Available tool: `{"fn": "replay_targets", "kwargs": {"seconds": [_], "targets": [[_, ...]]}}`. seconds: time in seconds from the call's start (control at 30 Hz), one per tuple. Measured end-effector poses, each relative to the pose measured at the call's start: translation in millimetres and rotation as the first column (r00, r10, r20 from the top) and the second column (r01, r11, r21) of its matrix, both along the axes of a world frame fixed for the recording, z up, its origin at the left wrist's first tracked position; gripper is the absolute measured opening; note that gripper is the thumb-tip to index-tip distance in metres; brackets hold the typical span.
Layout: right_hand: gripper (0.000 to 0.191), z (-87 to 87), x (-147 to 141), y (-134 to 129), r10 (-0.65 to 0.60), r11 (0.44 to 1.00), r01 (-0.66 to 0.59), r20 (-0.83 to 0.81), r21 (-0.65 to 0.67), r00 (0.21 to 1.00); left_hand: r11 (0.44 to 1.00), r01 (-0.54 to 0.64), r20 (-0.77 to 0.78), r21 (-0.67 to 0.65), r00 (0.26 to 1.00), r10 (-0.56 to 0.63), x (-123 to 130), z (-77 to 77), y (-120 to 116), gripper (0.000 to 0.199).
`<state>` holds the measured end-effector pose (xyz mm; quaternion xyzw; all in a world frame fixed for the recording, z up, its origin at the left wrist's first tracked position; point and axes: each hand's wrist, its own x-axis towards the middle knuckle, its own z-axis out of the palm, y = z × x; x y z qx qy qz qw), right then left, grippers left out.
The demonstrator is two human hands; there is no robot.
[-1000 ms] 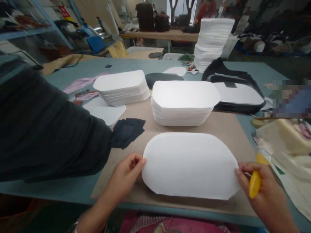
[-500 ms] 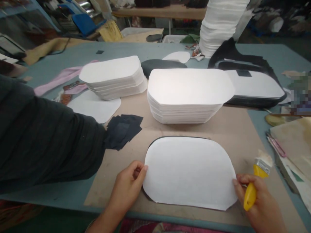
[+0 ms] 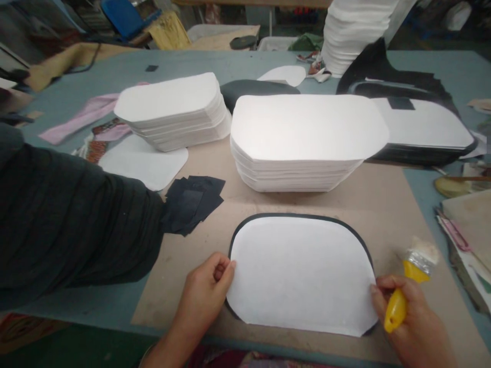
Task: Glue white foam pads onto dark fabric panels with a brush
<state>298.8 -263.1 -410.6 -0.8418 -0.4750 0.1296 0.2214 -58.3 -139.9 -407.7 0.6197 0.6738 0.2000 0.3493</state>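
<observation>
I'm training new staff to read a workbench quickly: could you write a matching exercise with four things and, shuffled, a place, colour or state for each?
1. Paintbrush
2. Front white sheet
3. Dark patches
4. Long strip at the table's left

A. Pink
B. Overlapping in a loose pile
C. In the right hand, its handle yellow
D. Between the left hand and the right, a black edge showing beyond its far side

Right pairs: 1-C, 2-D, 3-B, 4-A
</observation>
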Motion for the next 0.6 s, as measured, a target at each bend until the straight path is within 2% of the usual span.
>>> {"fn": "replay_targets", "kwargs": {"seconds": [0.23, 0.43, 0.6], "targets": [[0.038, -15.3, 19, -2, 0.054, 0.996, -0.045, 0.115, -0.080, 0.992, 1.000, -0.002, -0.036, 0.009, 0.999, 0.002, 8, 8.0, -2, 0.027], [0.026, -13.8, 2, 1, 0.125, 0.992, -0.123, 0.200, -0.021, 0.972, 0.998, 0.034, -0.118, 0.048, 0.993, -0.028, 5, 6.0, -1, 0.029], [0.019, -10.1, -9, 9, 0.148, 0.988, -0.136, 0.198, -0.070, 0.969, 0.998, 0.051, -0.167, 0.042, 0.985, -0.043, 7, 11.0, 6, 0.030]]}}
